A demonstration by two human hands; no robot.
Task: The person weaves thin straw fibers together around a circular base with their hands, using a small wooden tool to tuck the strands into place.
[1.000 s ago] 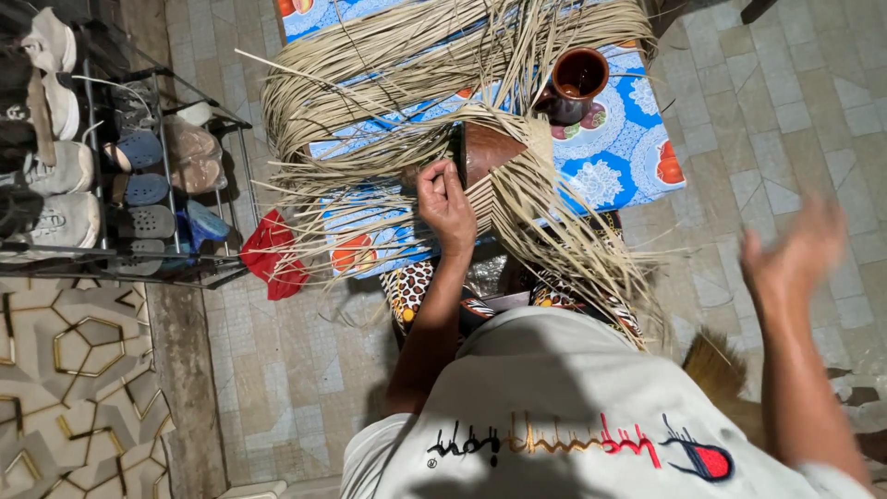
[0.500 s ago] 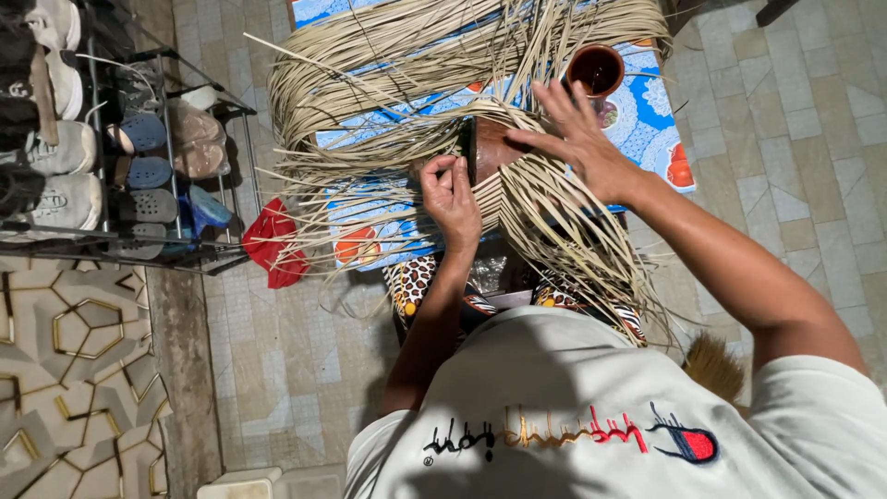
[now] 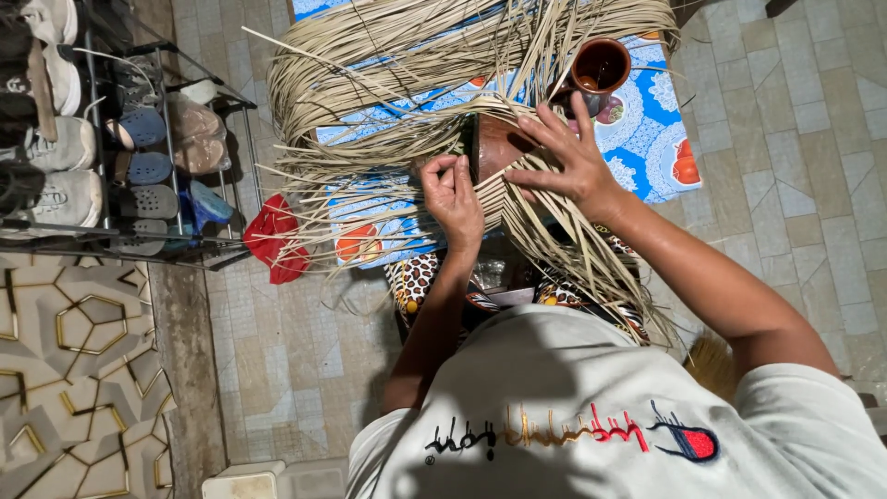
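Left hand (image 3: 453,196): fingers pinched narrow on pale dried straw strands (image 3: 407,148), left of the brown rounded wooden form (image 3: 499,143); barely shifted since half a second ago.
Right hand (image 3: 564,162): fingers spread wide, now pressed flat on the strands over the form; a second ago raised in the air, well apart.
Straw strands: fanned over the form and the blue patterned cloth (image 3: 661,139).
Brown clay cup (image 3: 599,66): beyond the form, on the cloth.
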